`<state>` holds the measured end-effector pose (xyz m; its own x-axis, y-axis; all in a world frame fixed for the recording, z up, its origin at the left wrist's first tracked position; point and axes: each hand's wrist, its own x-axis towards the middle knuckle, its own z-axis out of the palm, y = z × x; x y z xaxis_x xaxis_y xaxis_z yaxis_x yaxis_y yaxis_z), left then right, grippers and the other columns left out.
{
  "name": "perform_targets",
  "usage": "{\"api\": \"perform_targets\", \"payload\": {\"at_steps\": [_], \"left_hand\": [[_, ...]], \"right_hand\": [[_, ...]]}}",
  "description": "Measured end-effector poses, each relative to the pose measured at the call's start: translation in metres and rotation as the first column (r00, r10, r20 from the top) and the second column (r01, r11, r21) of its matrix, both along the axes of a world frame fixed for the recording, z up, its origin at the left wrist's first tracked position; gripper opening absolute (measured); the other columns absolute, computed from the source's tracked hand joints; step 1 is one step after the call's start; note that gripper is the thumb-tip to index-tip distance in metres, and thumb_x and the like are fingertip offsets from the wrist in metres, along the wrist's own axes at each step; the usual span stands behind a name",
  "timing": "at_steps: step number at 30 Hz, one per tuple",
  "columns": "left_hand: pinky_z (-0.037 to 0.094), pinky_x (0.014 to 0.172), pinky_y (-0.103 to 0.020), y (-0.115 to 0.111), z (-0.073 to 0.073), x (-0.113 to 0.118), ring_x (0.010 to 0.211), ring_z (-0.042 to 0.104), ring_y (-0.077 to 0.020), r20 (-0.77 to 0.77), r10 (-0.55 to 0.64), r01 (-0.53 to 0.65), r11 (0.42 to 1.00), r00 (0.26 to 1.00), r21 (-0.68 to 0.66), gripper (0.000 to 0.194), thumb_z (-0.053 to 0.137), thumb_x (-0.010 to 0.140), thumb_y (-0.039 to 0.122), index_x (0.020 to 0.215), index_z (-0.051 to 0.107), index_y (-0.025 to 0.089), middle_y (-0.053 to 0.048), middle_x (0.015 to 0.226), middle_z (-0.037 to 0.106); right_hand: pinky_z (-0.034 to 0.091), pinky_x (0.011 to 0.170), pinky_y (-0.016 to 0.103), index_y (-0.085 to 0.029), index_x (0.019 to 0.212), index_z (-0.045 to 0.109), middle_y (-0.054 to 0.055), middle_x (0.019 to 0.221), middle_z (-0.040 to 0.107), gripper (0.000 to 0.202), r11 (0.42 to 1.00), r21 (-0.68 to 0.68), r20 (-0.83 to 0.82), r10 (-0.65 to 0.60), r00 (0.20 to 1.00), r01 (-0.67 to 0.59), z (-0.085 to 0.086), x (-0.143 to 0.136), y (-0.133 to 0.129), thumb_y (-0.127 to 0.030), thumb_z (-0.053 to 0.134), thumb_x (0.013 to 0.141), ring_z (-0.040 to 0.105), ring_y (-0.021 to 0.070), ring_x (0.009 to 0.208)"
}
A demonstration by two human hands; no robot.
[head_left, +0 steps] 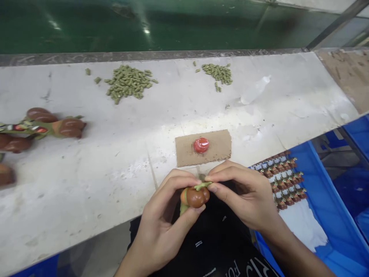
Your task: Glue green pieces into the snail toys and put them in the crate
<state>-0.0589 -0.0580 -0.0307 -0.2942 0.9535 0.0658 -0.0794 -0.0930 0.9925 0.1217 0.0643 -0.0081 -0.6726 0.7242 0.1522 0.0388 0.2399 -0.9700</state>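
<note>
Between the fingertips and thumb of my left hand (170, 215) is a small glossy brown figurine (196, 197) with rounded lobes, an orange patch and green parts. My right hand (242, 192) pinches the end of a thin green stem-like piece (203, 185), which touches the top of the figurine. Whether that piece is joined to it I cannot tell. Just beyond my hands lies a cardboard piece (184, 152) with a glossy red blob (201, 145) on it.
Two piles of green pellet-like pieces, a larger one (128, 84) and a smaller one (218, 74), lie along the back of the white table (100, 184). A translucent bottle (255, 90) lies right. Similar brown figurines (70, 127) sit left. A blue crate (331, 200) holds rows of small figurines (284, 175).
</note>
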Motion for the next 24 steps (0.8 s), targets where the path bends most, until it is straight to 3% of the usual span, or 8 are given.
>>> {"api": "perform_targets", "payload": {"at_steps": [4,7,10,14,17,19,22,24], "left_hand": [[0.065,0.082,-0.016,-0.007,0.009,0.009,0.093,0.079,-0.0152,-0.01,-0.08,0.077,0.982,0.997,-0.172,0.016,0.079,0.111,0.027,0.123,0.077,0.036,0.002,0.106,0.076],[0.066,0.082,-0.019,-0.007,0.003,0.023,0.092,0.08,-0.0173,-0.058,-0.187,0.167,0.952,0.981,-0.256,0.014,0.08,0.111,0.033,0.123,0.074,0.036,0.002,0.104,0.078],[0.066,0.078,-0.022,0.004,-0.009,0.049,0.09,0.08,-0.0201,-0.04,-0.298,0.274,0.915,0.954,-0.295,0.007,0.077,0.11,0.035,0.116,0.075,0.033,0.001,0.101,0.079],[0.065,0.082,-0.031,0.025,-0.029,0.091,0.092,0.08,-0.0248,0.021,-0.374,0.358,0.866,0.927,-0.349,0.005,0.072,0.1,0.025,0.102,0.076,0.027,-0.002,0.099,0.08],[0.059,0.075,-0.032,0.034,-0.043,0.114,0.083,0.076,-0.0244,0.041,-0.446,0.418,0.797,0.894,-0.437,0.006,0.07,0.097,0.029,0.095,0.075,0.025,-0.002,0.089,0.077],[0.059,0.077,-0.034,0.036,-0.05,0.123,0.088,0.077,-0.026,0.058,-0.496,0.463,0.755,0.866,-0.465,0.017,0.073,0.1,0.04,0.103,0.077,0.025,-0.004,0.095,0.08],[0.06,0.089,-0.041,0.036,-0.056,0.128,0.108,0.079,-0.0314,0.015,-0.457,0.409,0.781,0.89,-0.472,0.044,0.08,0.1,0.058,0.129,0.077,0.025,-0.01,0.119,0.084],[0.061,0.096,-0.044,0.034,-0.061,0.126,0.116,0.079,-0.0333,-0.034,-0.394,0.332,0.814,0.918,-0.477,0.053,0.079,0.102,0.064,0.138,0.074,0.026,-0.013,0.13,0.082]], "right_hand": [[0.065,0.098,0.033,-0.03,0.148,0.079,0.002,0.121,0.081,0.047,0.993,0.07,0.055,-0.096,0.994,0.092,0.007,0.027,-0.008,-0.01,0.083,0.105,0.078,0.0192,0.107],[0.063,0.093,0.033,-0.032,0.153,0.073,0.002,0.118,0.072,0.059,0.964,0.23,0.175,-0.177,0.968,0.135,0.017,0.058,-0.018,-0.008,0.082,0.1,0.072,0.0196,0.102],[0.058,0.102,0.037,-0.031,0.149,0.074,0.005,0.129,0.072,0.056,0.917,0.396,0.391,-0.112,0.914,-0.057,0.022,0.085,-0.028,-0.004,0.075,0.1,0.069,0.0226,0.115],[0.047,0.113,0.047,-0.024,0.145,0.072,0.008,0.142,0.079,0.037,0.894,0.396,0.577,-0.063,0.814,-0.211,0.013,0.104,-0.039,-0.01,0.068,0.111,0.065,0.029,0.132],[0.046,0.106,0.046,-0.024,0.135,0.074,0.006,0.129,0.084,0.023,0.917,0.381,0.58,-0.135,0.803,-0.121,-0.001,0.115,-0.045,-0.013,0.065,0.117,0.069,0.0262,0.122],[0.047,0.104,0.046,-0.025,0.135,0.076,0.006,0.127,0.085,0.025,0.917,0.393,0.578,-0.195,0.792,-0.061,-0.014,0.129,-0.047,-0.013,0.064,0.117,0.071,0.0255,0.118],[0.052,0.104,0.046,-0.029,0.131,0.083,0.005,0.125,0.087,0.019,0.91,0.381,0.56,-0.37,0.741,0.166,-0.042,0.168,-0.04,-0.027,0.076,0.113,0.075,0.0263,0.114],[0.057,0.105,0.046,-0.03,0.125,0.087,0.005,0.118,0.088,0.021,0.82,0.382,0.541,-0.572,0.617,0.425,-0.066,0.21,-0.028,-0.042,0.085,0.107,0.077,0.0285,0.114]]}}
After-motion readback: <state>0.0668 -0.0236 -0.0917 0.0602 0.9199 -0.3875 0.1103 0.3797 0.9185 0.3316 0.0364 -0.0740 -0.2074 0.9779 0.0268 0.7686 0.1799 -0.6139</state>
